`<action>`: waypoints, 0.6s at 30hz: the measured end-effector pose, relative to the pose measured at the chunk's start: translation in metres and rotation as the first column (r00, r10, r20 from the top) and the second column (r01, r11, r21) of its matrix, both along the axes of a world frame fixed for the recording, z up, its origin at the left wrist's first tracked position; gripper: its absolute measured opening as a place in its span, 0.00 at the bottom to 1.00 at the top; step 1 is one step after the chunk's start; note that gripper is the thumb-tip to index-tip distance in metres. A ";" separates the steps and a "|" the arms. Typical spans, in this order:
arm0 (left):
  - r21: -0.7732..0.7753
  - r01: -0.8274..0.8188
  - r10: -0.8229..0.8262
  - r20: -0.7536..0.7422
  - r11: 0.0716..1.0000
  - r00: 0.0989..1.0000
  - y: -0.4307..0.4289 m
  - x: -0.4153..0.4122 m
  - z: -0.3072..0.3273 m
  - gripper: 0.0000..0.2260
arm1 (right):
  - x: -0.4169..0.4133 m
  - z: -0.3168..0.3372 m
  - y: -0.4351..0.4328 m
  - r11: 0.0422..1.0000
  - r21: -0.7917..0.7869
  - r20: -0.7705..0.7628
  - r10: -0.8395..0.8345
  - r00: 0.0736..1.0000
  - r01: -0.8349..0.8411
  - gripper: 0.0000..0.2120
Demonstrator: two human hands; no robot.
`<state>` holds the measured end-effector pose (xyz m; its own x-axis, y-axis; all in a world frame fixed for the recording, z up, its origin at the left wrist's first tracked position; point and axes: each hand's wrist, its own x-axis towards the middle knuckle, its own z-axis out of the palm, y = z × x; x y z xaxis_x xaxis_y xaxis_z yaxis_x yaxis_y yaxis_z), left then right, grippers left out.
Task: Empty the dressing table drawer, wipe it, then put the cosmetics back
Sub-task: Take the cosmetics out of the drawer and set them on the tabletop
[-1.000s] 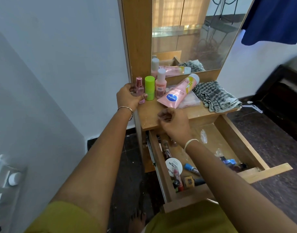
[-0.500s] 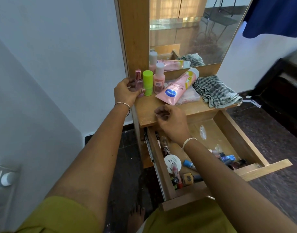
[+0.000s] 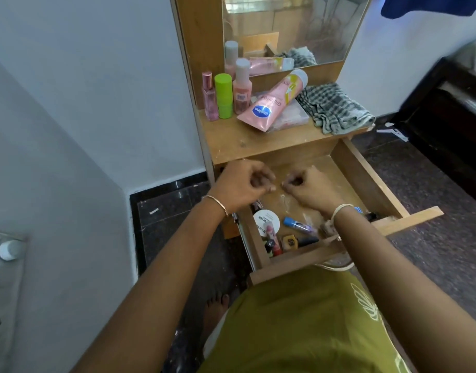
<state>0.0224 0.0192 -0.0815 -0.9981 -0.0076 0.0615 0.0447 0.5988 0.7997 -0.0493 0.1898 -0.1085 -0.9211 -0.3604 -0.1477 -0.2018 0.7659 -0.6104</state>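
A narrow wooden counter (image 3: pixel 258 142) stands against a white wall (image 3: pixel 97 76), a mirror (image 3: pixel 298 28) fixed above it and dark speckled floor (image 3: pixel 420 170) around it. On the counter a pink perfume bottle (image 3: pixel 210 99), a green stick (image 3: pixel 223 95) and a peach bottle (image 3: pixel 241 88) stand upright in a row at the back left. A pink tube (image 3: pixel 274 102) lies beside them, and a checked cloth (image 3: pixel 335 107) is bunched at the right.

Below, the drawer (image 3: pixel 366 177) stands open, bare pale wood inside, scuffed. Its length runs out from the counter toward the person. Cosmetics crowd its near end against the front panel: a round white tin (image 3: pixel 266 222), a blue-capped tube (image 3: pixel 296 224) lying crosswise, and small dark bits I can't make out.

The pink tube lies slantwise — white cap toward the mirror, crimped end toward the counter's front edge.

Both hands hover over the drawer's far end, the left hand (image 3: pixel 242 184) and the right hand (image 3: pixel 308 187) close together, fingers curled toward thumbs — whether they pinch anything, I cannot tell.
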 end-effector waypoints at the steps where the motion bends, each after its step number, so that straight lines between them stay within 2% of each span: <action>1: -0.089 0.050 -0.049 0.022 0.995 0.999 0.006 0.001 -0.005 0.06 | 0.002 -0.006 0.003 0.994 0.072 0.073 0.079 0.994 -0.085 0.05; 4: -0.337 0.114 -0.090 0.084 0.935 0.992 0.016 0.004 -0.021 0.13 | 0.016 -0.016 0.000 0.956 0.183 0.190 0.195 0.962 -0.230 0.13; 6: -0.480 0.196 -0.127 0.172 0.855 0.977 0.017 0.004 -0.029 0.17 | 0.025 -0.019 -0.006 0.923 0.262 0.178 0.242 0.954 -0.283 0.19; 9: -0.614 0.279 -0.140 0.265 0.738 0.954 0.021 0.003 -0.034 0.19 | 0.032 -0.023 -0.014 0.887 0.346 0.146 0.271 0.952 -0.306 0.16; 13: -0.680 0.301 -0.122 0.299 0.669 0.946 0.027 0.005 -0.037 0.16 | 0.035 -0.028 -0.015 0.880 0.369 0.119 0.276 0.954 -0.300 0.16; 18: -0.591 0.284 -0.113 0.310 0.755 0.944 0.026 0.009 -0.041 0.22 | 0.036 -0.024 -0.013 0.898 0.327 0.114 0.272 0.955 -0.295 0.16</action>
